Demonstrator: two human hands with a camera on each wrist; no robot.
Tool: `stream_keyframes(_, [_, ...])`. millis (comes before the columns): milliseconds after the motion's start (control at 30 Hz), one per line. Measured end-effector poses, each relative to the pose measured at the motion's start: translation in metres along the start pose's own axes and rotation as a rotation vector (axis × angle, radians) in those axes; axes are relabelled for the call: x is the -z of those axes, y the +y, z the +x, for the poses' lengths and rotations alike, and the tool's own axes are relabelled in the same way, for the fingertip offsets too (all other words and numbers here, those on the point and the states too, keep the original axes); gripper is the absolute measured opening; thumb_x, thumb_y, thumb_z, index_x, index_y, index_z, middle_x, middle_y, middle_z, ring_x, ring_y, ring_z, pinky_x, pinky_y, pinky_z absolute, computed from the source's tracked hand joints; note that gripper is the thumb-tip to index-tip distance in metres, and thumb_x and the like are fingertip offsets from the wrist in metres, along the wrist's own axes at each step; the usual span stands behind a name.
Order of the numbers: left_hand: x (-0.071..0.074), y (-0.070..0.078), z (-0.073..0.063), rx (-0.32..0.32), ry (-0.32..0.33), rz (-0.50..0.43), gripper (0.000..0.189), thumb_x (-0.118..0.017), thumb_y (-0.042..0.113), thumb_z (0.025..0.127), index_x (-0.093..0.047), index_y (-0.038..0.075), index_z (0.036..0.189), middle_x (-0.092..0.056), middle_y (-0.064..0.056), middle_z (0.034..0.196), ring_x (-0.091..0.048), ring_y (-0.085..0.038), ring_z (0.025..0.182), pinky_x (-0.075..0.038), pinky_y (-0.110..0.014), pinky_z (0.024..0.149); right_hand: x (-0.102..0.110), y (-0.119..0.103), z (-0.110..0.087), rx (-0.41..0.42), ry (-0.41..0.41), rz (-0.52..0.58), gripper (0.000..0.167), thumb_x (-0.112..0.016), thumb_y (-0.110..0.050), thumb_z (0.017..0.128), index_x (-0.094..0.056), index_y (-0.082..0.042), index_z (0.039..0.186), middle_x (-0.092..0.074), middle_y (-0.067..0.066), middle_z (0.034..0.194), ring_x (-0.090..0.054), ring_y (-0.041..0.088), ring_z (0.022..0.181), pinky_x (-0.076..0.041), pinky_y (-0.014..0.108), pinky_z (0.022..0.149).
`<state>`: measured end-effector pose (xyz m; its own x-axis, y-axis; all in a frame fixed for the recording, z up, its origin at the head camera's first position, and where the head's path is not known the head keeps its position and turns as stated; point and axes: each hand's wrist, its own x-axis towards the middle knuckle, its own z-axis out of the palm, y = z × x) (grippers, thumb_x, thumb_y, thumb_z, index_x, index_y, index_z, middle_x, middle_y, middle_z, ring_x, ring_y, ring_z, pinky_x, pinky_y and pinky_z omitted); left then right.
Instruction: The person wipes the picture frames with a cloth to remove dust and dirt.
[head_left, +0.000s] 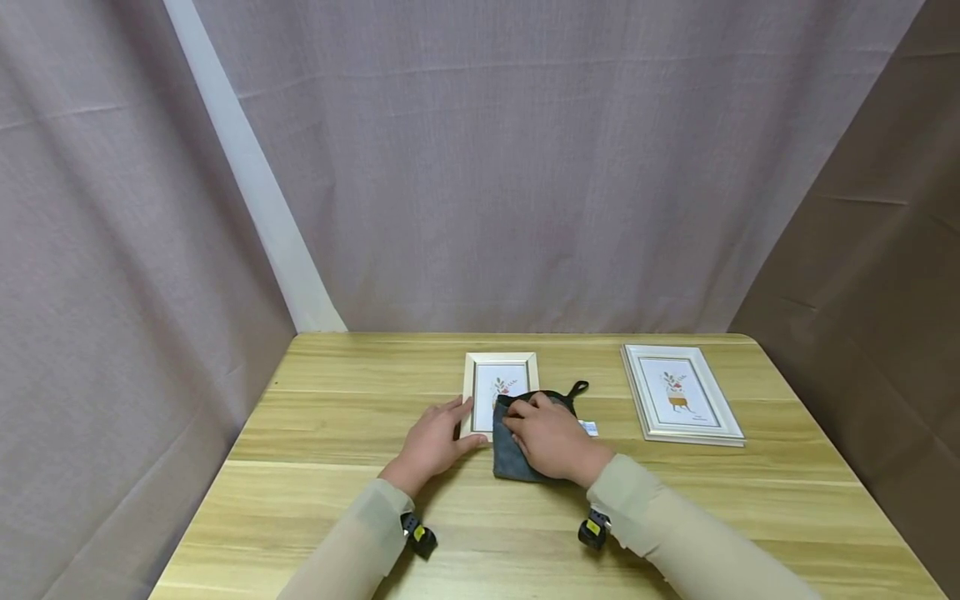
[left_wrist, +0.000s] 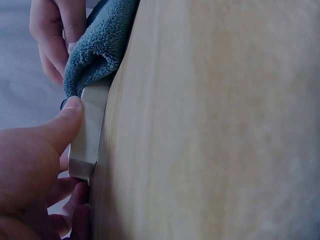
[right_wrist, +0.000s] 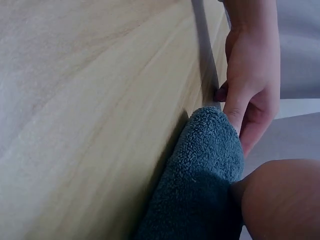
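A small picture frame (head_left: 470, 377) with a pale border lies flat on the wooden table, its print of a plant in a pot partly covered. At its near left corner my left hand (head_left: 432, 440) holds it, thumb on the near edge and fingers along the left side. The frame's edge (left_wrist: 90, 125) shows beside that thumb in the left wrist view. A blue-grey terry cloth (head_left: 512, 460) with dark trim and a hanging loop lies over the frame's lower right part. My right hand (head_left: 551, 435) grips the cloth from above, fingers bent against it.
A second, larger white picture frame (head_left: 722, 385) with a similar print lies at the right of the table (head_left: 337, 392). A grey curtain (head_left: 525, 183) hangs behind the table's far edge. Black wrist straps with cameras sit on both sleeves.
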<state>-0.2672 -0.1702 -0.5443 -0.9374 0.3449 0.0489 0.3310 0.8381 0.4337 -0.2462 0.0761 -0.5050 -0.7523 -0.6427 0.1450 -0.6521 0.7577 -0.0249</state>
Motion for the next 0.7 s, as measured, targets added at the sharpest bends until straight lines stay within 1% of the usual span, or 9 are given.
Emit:
stream_keyframes(133, [0.000,-0.001,0.000,0.001,0.002,-0.005,0.081,-0.075,0.059,0.101,-0.051,0.018,0.167,-0.050,-0.014,0.168,-0.051,-0.045,0.147,-0.047,-0.057,0.116,0.001,-0.003,0.003,-0.019,-0.035,-0.025,0.034,-0.061,-0.024,0.114,-0.076,-0.008,0.141,-0.068,0.008,0.142,-0.061,0.035,0.121,-0.058,0.052,0.099])
stream_keyframes(367, [0.002,-0.002,-0.001,0.000,-0.009,-0.018,0.080,-0.074,0.059,0.101,-0.050,0.019,0.167,-0.048,-0.013,0.169,-0.049,-0.046,0.149,-0.047,-0.060,0.116,-0.005,-0.001,0.012,-0.008,-0.027,-0.060,0.035,-0.061,-0.023,0.114,-0.075,-0.007,0.141,-0.068,0.009,0.142,-0.061,0.037,0.124,-0.058,0.051,0.100])
stream_keyframes(533, [0.003,-0.002,-0.001,-0.006,-0.009,-0.017,0.080,-0.074,0.059,0.101,-0.051,0.019,0.167,-0.048,-0.013,0.169,-0.051,-0.045,0.148,-0.047,-0.059,0.116,-0.002,-0.001,0.017,-0.007,-0.033,-0.081,0.035,-0.062,-0.023,0.113,-0.075,-0.006,0.141,-0.068,0.009,0.142,-0.062,0.038,0.124,-0.058,0.051,0.102])
stream_keyframes(700, [0.001,-0.003,0.000,-0.019,-0.008,-0.010,0.080,-0.073,0.060,0.102,-0.050,0.019,0.167,-0.048,-0.012,0.169,-0.051,-0.045,0.148,-0.047,-0.058,0.116,0.000,0.002,0.024,-0.022,-0.082,-0.105,0.038,-0.062,-0.027,0.114,-0.073,-0.006,0.144,-0.066,0.010,0.145,-0.061,0.038,0.126,-0.056,0.050,0.104])
